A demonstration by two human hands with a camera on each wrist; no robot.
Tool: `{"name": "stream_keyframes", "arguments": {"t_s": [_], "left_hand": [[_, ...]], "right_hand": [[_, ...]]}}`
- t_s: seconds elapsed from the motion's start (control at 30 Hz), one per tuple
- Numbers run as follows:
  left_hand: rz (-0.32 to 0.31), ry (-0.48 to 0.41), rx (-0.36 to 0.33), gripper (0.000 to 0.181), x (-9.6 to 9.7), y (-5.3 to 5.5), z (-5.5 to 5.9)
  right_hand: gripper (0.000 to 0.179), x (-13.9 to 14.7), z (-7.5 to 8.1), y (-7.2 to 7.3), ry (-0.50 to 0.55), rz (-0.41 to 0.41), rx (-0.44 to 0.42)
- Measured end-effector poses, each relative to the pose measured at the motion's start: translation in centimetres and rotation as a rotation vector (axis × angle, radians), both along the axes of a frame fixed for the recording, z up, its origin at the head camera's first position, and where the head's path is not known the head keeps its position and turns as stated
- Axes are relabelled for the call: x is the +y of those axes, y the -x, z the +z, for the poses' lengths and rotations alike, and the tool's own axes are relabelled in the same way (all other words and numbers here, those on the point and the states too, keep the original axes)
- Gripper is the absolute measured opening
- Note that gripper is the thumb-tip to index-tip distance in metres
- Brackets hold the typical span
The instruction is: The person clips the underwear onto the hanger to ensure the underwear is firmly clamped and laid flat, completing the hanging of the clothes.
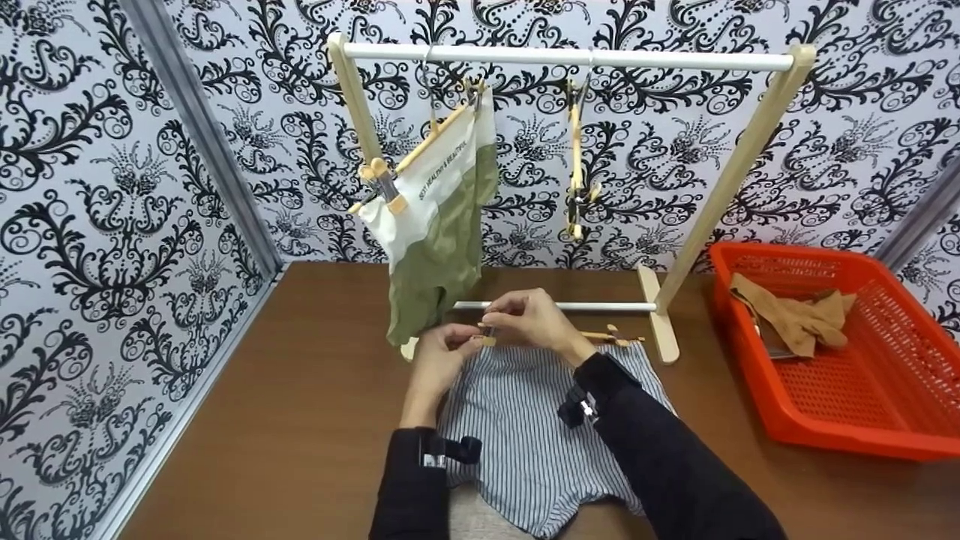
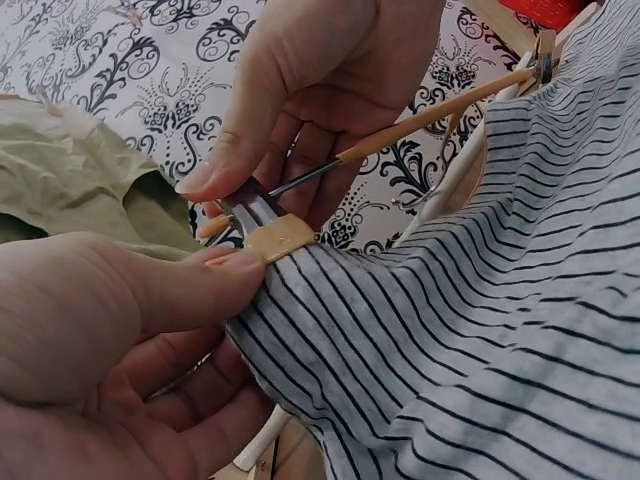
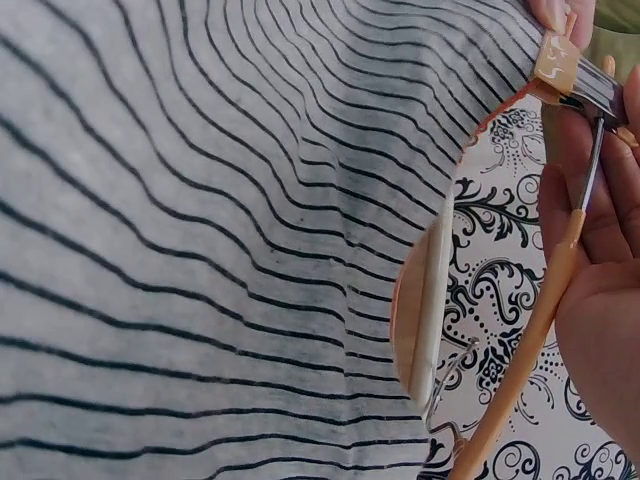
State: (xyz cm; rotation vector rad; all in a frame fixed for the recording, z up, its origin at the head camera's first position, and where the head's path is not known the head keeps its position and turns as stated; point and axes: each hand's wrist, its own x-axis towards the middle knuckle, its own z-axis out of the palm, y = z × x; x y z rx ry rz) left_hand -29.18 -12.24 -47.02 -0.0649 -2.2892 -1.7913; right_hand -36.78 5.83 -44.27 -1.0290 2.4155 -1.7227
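Observation:
A grey garment with thin dark stripes point(image 1: 540, 420) lies spread over the table, its top edge lifted at the upper left corner. Pinching that corner is my left hand point(image 1: 439, 360), its thumb at the edge of the wooden clip point(image 2: 280, 238). My right hand point(image 1: 536, 319) holds the metal end of this clip between thumb and fingers. The clip's wooden pads sit over the cloth at the corner. From it the hanger's wooden bar point(image 2: 430, 120) runs along the garment's top edge to another clip point(image 2: 543, 58) at the far corner.
A white and olive garment point(image 1: 442, 232) hangs by clips from a rack with a white rail point(image 1: 525, 54), left of my hands. Another clip hanger point(image 1: 576, 150) hangs on the rail. At the right stands a red basket point(image 1: 780, 409) with a tan cloth point(image 1: 802, 322) inside.

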Motion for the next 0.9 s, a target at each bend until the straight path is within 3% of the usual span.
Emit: {"name": "stream_keyframes", "arguments": {"t_s": [0.3, 0.53, 0.9], "left_hand": [[0.014, -0.168, 0.006, 0.019, -0.14, 0.43, -0.24], [0.031, -0.163, 0.008, 0.017, -0.02, 0.46, -0.18], [0.01, -0.171, 0.004, 0.016, 0.14, 0.35, -0.03]], "right_hand": [[0.016, -0.23, -0.2, -0.03, 0.015, 0.032, -0.046], [0.026, -0.26, -0.42, -0.2, 0.001, 0.034, -0.088], [0.03, -0.43, -0.87, -0.29, -0.062, -0.028, -0.005]]}}
